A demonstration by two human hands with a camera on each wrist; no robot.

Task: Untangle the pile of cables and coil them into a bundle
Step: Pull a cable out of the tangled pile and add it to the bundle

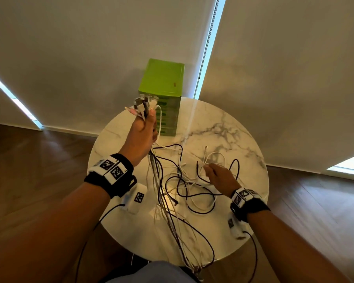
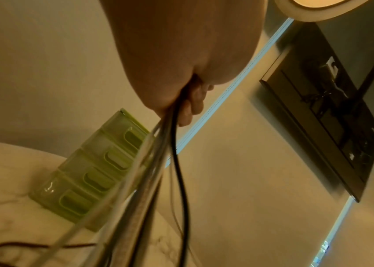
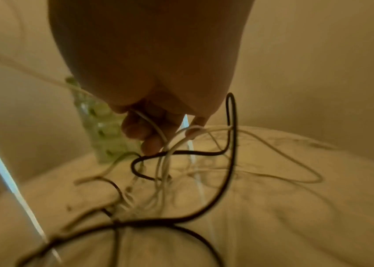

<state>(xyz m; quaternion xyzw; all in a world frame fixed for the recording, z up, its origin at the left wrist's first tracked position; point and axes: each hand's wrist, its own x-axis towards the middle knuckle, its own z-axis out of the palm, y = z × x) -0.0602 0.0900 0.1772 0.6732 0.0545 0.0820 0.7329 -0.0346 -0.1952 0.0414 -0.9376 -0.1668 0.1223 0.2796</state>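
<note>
Left hand (image 1: 141, 130) raised above the round marble table (image 1: 223, 127), fingers curled round a bunch of cables (image 1: 157, 176) just below their plug ends (image 1: 144, 104), which fan out above the fist. Right hand (image 1: 220, 176) low over the tabletop, fingers curled on a white cable (image 3: 156, 130), with a black cable (image 3: 230, 144) looping just beside the fingertips (image 3: 151, 144).

Just beyond the left hand, a green drawer unit (image 1: 161, 82), stacked drawers all closed; contents hidden.

Below the left fist, the gripped strands hanging straight down in a tight run, past the near table edge and towards the lap. Between the two hands, loose black and white loops (image 1: 184, 184) sprawled on the marble, crossing one another. Under and just ahead of the right hand, a white loop (image 1: 215, 156) with a free plug end pointing away. Behind the right wrist, further loops lying near the table's front edge.
</note>
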